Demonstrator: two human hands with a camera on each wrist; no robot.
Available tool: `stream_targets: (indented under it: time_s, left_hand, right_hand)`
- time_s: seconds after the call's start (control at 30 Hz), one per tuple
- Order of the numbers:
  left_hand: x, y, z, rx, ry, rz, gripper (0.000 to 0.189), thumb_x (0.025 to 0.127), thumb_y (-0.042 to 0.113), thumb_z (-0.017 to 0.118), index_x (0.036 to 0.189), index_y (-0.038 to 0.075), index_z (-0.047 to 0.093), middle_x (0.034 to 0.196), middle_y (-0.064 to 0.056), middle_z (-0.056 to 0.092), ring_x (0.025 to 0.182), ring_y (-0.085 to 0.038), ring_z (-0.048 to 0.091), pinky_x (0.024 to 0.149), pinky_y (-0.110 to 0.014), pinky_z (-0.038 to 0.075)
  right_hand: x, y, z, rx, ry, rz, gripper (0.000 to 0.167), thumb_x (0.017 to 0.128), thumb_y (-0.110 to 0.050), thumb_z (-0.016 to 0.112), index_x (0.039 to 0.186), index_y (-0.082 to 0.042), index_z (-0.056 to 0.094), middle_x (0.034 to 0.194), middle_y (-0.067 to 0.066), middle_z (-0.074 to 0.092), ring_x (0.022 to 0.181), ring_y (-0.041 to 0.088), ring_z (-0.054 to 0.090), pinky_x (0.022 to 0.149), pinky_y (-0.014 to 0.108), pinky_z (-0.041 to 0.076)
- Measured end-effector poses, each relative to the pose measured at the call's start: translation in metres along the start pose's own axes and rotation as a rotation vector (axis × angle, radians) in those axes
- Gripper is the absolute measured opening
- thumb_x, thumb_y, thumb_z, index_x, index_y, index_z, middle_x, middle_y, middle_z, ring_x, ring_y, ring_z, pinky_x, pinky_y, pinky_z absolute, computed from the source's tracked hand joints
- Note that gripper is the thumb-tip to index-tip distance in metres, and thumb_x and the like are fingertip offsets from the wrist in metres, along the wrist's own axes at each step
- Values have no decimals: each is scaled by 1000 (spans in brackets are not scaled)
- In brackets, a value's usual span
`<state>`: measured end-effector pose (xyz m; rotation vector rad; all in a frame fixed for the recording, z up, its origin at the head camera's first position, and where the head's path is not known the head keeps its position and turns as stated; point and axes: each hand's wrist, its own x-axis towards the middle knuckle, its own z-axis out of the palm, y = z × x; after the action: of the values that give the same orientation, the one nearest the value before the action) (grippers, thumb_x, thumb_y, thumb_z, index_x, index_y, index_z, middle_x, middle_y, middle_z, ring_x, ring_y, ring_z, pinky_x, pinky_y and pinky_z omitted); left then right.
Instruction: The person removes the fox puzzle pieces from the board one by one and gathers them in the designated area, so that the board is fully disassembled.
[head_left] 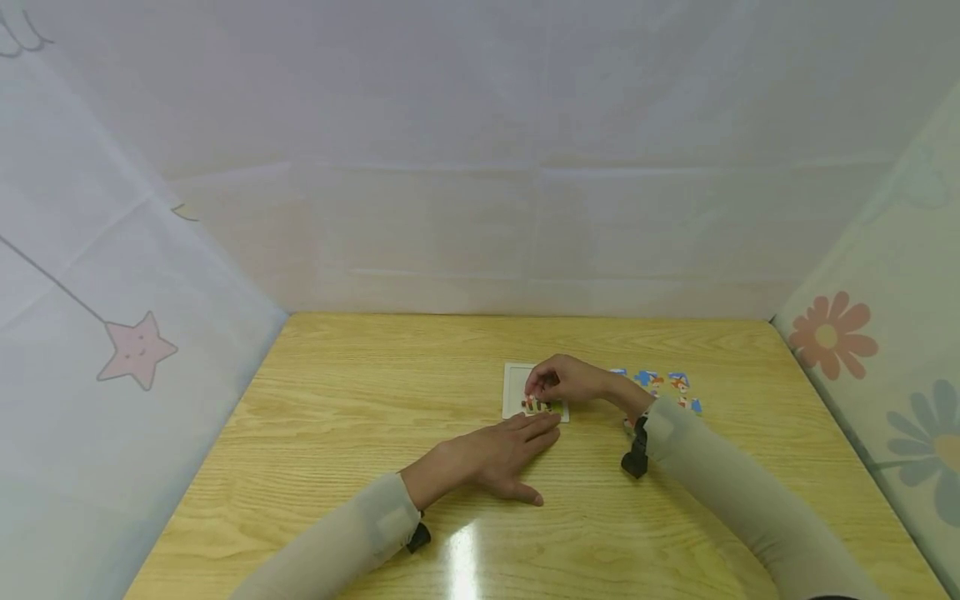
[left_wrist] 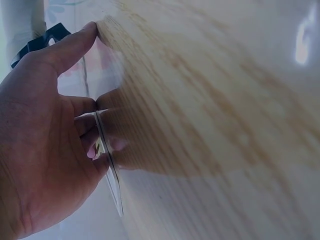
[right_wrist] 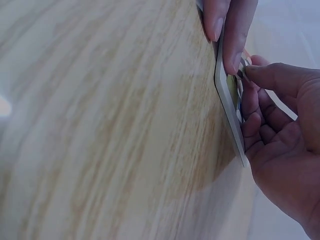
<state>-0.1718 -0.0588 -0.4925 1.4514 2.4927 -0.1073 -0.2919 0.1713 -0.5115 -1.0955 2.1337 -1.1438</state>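
A white-framed puzzle tray (head_left: 513,390) lies flat on the wooden table, with some picture pieces (head_left: 536,406) in its near part. My left hand (head_left: 501,455) lies with fingers stretched out, its fingertips resting on the tray's near edge. In the left wrist view, the palm of this hand (left_wrist: 47,135) shows beside the tray rim (left_wrist: 115,195). Above the tray, my right hand (head_left: 576,380) has its thumb and fingers together. The right wrist view shows it pinching a small puzzle piece (right_wrist: 243,67) at the tray's surface; the piece is mostly hidden by fingers.
Several loose puzzle pieces (head_left: 678,381) lie to the right of the tray, partly behind my right forearm. Pale printed cloth (head_left: 450,233) hangs behind the table (head_left: 360,375) and along both sides. A black wrist camera (head_left: 635,458) sits under the right wrist.
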Motion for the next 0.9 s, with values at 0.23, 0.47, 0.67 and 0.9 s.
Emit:
stream_targets:
  time_s: [0.23,0.47,0.67,0.9]
  left_hand:
    - [0,0,0,-6,10,3,102,98,72,57,170,10,21,179,-8,8,165,-23,11,132,-42,17]
    - [0,2,-3,-17,2,3,103,98,72,59,170,8,22,179,-10,9,165,-23,11,132,-41,18]
    - [0,3,-5,-42,-14,-8,104,97,71,60,170,9,20,179,-9,8,165,-22,10,132,-39,16]
    - [-1,3,-6,-43,-17,-14,103,97,71,60,170,9,20,179,-8,8,165,-21,9,132,-38,16]
  right_hand:
    - [-4,-7,0,43,45,40,15,103,0,66,116,-1,75,106,13,74,96,25,68,84,30,58]
    - [-9,-4,-2,113,97,53,18,104,1,64,118,-2,75,105,12,74,93,23,68,80,30,58]
    - [-18,-5,-5,121,120,43,17,104,-3,65,118,-4,75,106,11,74,93,21,68,81,30,58]
    - [-34,-7,-11,106,134,38,16,105,-7,65,118,-7,75,106,10,73,93,22,67,80,36,59]
